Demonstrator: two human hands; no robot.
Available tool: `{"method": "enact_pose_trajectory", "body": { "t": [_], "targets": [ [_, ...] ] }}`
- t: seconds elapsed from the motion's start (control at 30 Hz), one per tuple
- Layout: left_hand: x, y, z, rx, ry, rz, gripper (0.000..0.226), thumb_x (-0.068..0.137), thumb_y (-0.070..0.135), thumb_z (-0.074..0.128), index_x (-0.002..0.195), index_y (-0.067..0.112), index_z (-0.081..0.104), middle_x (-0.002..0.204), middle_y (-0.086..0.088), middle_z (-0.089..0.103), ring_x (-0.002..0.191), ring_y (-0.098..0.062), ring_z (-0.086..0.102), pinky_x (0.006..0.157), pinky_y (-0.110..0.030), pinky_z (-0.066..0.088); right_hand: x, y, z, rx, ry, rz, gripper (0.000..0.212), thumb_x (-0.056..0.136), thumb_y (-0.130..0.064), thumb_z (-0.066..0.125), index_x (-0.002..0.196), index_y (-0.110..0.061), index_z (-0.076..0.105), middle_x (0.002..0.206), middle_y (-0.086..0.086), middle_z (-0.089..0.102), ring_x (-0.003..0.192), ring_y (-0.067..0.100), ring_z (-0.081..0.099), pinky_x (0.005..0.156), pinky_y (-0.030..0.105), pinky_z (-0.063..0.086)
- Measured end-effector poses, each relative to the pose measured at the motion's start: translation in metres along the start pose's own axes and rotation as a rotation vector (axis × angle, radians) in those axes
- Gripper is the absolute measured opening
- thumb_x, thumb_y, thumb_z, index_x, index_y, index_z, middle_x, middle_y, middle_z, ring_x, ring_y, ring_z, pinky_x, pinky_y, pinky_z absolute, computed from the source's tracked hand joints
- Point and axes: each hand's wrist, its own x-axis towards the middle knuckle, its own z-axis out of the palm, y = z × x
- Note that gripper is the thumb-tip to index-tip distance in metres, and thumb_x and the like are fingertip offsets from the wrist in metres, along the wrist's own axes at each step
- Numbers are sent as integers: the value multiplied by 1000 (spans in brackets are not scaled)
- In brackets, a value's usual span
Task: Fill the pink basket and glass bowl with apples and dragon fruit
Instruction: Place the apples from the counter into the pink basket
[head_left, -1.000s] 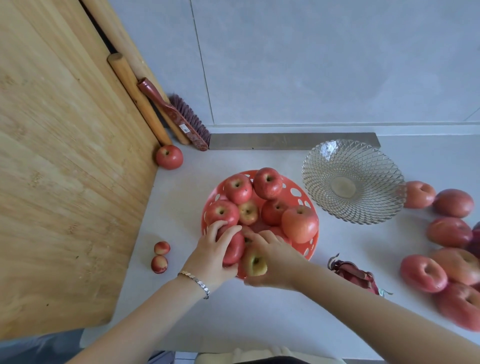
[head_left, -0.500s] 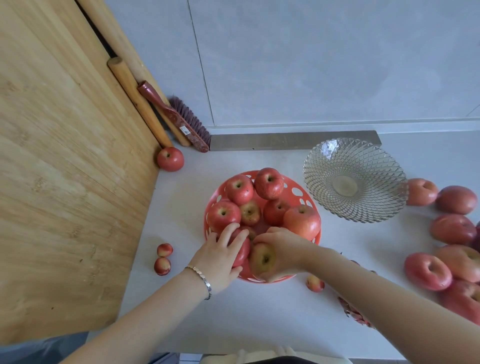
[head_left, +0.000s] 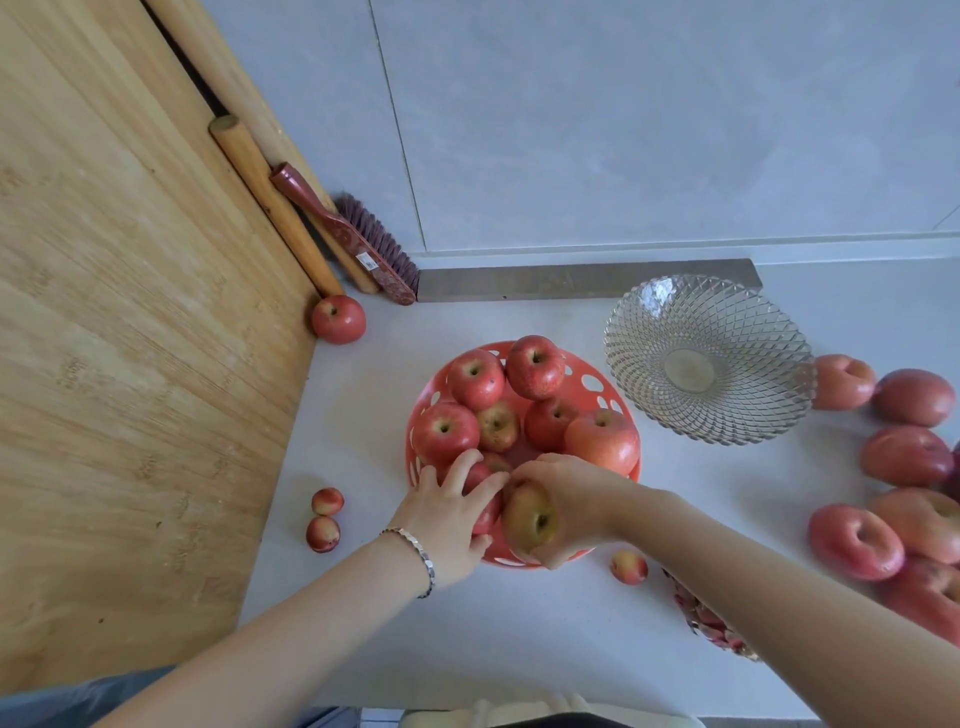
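The pink basket (head_left: 592, 384) sits mouth-up on the white counter (head_left: 519, 623), just left of the glass bowl (head_left: 644, 312), which also faces up and holds nothing. About 7 apples fill the basket, most with stem ends turned upward. At its near rim the right hand (head_left: 571, 499) curls its fingers around a yellow-green apple (head_left: 530, 519), whose stem end faces the camera. The left hand (head_left: 447, 514), a bracelet (head_left: 415, 551) at its wrist, has fingers spread and laid over a red apple (head_left: 485, 493); whether it truly grips it is hard to tell. More apples lie loose at the right (head_left: 854, 540), 1 beside the wooden board (head_left: 130, 364), and 3 small fruits nearby. Grey wall panels stand behind.
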Motion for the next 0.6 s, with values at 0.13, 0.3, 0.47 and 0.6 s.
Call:
{"method": "enact_pose_trajectory", "body": {
  "t": [0.13, 0.3, 0.47, 0.6],
  "targets": [
    [1, 2, 3, -52, 42, -27, 72, 84, 45, 47, 143, 31, 9, 150, 4, 9, 112, -33, 40, 93, -37, 47, -3, -4, -1, 38, -18, 27, 75, 53, -36, 74, 114, -19, 33, 92, 1, 54, 83, 19, 53, 63, 27, 49],
    [0, 1, 6, -74, 14, -3, 75, 82, 34, 50, 143, 28, 6, 150, 6, 3, 109, -33, 40, 85, -36, 51, -3, -8, 14, 0, -20, 43, 96, 58, -35, 72, 137, -22, 19, 115, 3, 47, 106, 22, 41, 88, 30, 44],
    [-1, 3, -4, -114, -33, -30, 75, 79, 35, 51, 142, 33, 10, 149, 11, 6, 109, -32, 43, 86, -37, 50, -7, -13, 18, 71, 52, 64, 90, 66, -43, 69, 139, -19, 23, 122, 4, 48, 113, 25, 46, 99, 34, 41],
    [-7, 14, -30, -146, 308, -36, 40, 70, 35, 54, 110, 31, 58, 121, 3, 56, 87, -30, 61, 66, -34, 48, -13, -6, -14, 291, 551, -17, 56, 69, -41, 64, 118, -15, 56, 111, 3, 59, 105, 9, 49, 91, 14, 31]
  ]
}}
